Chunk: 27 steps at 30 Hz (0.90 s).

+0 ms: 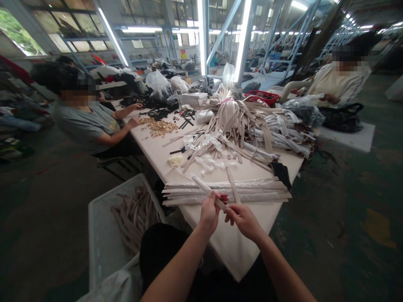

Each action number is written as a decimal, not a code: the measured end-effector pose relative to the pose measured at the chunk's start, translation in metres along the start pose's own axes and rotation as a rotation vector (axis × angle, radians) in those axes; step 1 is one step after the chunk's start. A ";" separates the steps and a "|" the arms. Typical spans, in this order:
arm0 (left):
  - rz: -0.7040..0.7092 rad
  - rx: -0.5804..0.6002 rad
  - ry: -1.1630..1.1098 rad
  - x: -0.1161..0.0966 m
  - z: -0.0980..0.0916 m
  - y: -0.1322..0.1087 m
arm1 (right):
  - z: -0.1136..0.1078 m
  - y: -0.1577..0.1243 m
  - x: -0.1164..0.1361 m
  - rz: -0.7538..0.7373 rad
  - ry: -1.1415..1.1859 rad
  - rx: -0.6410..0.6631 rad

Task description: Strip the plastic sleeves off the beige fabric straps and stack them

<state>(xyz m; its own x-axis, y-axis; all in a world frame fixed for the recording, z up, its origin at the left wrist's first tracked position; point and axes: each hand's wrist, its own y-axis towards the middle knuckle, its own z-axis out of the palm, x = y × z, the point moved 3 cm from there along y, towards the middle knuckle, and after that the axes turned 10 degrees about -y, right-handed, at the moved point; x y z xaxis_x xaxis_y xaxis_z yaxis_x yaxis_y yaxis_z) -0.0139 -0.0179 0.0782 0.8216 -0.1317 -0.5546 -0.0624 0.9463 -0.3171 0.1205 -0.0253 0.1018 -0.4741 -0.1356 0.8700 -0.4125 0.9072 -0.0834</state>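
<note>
Apparently mid-piece, the left hand (210, 210) and right hand (242, 216) grip one pale strip (202, 185) above the desk (231, 256) by its near corner; whether the stacked strips (261, 190) beyond are finished is unclear.

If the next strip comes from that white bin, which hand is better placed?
Left, probably. The left hand is nearer the white bin, which stands on the person's left; the right hand would have to reach across. Both hold the pale strip, so the left would have to let go first.
</note>
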 end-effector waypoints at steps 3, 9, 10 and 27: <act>-0.082 0.025 0.035 0.013 0.001 -0.005 | 0.001 0.002 0.001 0.025 0.008 -0.045; 0.061 -0.007 0.008 0.001 0.000 -0.001 | -0.007 -0.003 0.002 -0.007 -0.061 0.016; 0.071 -0.015 0.008 0.002 0.000 0.000 | -0.007 -0.002 0.002 -0.002 -0.079 0.010; -0.044 0.009 0.067 0.037 0.004 -0.002 | -0.011 0.010 -0.012 -0.023 -0.037 -0.025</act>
<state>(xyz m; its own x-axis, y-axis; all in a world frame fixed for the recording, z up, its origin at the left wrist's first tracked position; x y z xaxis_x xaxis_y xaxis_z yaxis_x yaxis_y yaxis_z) 0.0184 -0.0237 0.0615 0.7834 -0.1926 -0.5909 -0.0215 0.9418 -0.3355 0.1306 -0.0108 0.0957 -0.4933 -0.1706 0.8530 -0.4040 0.9133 -0.0509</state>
